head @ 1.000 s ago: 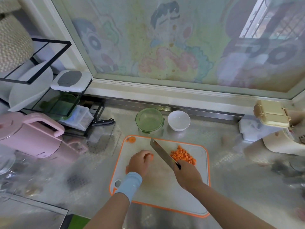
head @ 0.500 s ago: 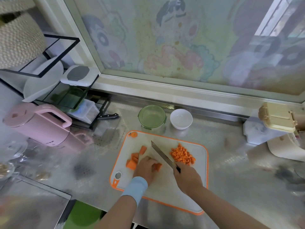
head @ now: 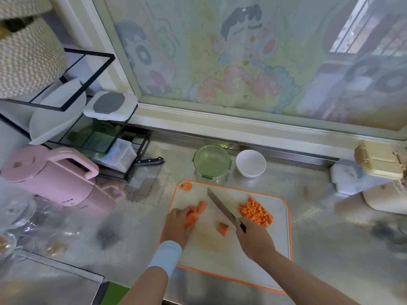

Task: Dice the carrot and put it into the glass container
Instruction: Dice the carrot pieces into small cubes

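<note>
A white cutting board [head: 273, 256] with an orange rim lies on the steel counter. My left hand [head: 176, 225] holds a few carrot chunks [head: 196, 213] at the board's left side. One carrot chunk [head: 222, 228] lies alone in the middle. My right hand [head: 255, 241] grips a knife [head: 222, 209], its blade pointing up-left over the board. A heap of diced carrot [head: 255, 211] sits at the right. A carrot end slice [head: 187, 186] lies at the far left corner. The green glass container [head: 211, 160] stands beyond the board with nothing in it.
A white bowl [head: 251, 163] sits right of the container. A pink kettle [head: 48, 175] and a black rack [head: 92, 137] with a second knife [head: 149, 160] stand at the left. Beige and white boxes [head: 378, 164] are at the right. A window runs along the back.
My left hand slid left with several carrot chunks, leaving one chunk alone in the middle of the board. The knife stayed in my right hand, blade raised over the board.
</note>
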Demonstrator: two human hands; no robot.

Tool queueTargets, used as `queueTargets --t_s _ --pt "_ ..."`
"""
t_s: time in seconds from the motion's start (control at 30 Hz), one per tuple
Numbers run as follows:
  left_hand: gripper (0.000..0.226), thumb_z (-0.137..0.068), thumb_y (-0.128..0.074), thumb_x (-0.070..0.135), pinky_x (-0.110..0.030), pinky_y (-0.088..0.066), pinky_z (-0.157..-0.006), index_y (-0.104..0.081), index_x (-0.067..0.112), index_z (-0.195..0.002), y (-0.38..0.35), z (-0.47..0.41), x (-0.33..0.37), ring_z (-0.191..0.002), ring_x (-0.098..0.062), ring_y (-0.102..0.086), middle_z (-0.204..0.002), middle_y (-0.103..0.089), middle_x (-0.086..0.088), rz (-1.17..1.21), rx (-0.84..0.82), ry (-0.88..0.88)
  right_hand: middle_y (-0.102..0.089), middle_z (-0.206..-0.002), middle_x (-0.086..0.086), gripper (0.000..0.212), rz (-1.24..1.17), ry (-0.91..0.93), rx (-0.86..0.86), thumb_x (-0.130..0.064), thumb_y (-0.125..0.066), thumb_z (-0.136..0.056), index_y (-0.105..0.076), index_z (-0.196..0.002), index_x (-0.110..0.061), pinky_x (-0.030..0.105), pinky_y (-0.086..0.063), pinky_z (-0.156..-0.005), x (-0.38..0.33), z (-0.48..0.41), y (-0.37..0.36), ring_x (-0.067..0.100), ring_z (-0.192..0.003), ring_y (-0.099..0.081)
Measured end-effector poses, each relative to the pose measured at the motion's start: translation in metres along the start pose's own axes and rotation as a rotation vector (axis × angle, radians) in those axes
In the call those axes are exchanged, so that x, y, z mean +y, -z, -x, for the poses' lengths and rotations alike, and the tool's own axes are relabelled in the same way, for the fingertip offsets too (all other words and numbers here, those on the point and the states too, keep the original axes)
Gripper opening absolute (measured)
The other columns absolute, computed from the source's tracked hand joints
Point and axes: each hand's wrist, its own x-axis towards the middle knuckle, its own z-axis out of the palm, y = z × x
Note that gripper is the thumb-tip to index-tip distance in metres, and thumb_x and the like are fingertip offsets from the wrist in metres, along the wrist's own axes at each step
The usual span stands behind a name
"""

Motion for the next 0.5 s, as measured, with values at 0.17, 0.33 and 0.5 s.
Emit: queueTargets --t_s 0.17,0.33,0.5 --pt "0.038 -0.081 -0.064 0.032 -0.034 -0.042 -0.095 -0.059 0.046 -0.116 0.007 -0.034 0.009 -0.11 -0.021 -0.046 -0.111 -0.049 0.003 0.074 -0.002 -0.009 -0.061 -0.068 -0.004 0.02 -0.033 -0.036 0.016 -0.032 -0.041 -0.102 -0.057 -0.09 -0.03 0.03 -0.044 -0.05 -0.008 -0.001 -0.005 0.016 -0.059 -0.058" --pt "0.03 -0.079 -0.061 0.038 -0.033 -0.047 -0.084 -0.058 0.042 -0.109 0.01 -0.025 0.022 -0.109 -0.013 -0.043 -0.114 -0.042 0.01 -0.037 0.113 0.023 -0.062 -0.068 -0.003 0.022 -0.026 -0.057 0.021 -0.034 -0.041 -0.102 -0.056 -0.085 -0.03 0.03 -0.043 -0.052 -0.004 0.003 -0.002 0.015 -0.057 -0.055" --pt "0.025 -0.084 -0.047 0.033 -0.032 -0.049 -0.073 -0.066 0.021 -0.094 -0.018 0.007 0.036 -0.093 -0.021 -0.055 -0.104 -0.055 0.0 -0.006 0.035 -0.304 -0.061 -0.069 -0.004 0.02 0.042 -0.054 0.049 -0.031 -0.042 -0.098 -0.053 -0.083 -0.029 0.029 -0.041 -0.051 0.003 0.011 0.005 0.014 -0.06 -0.056"
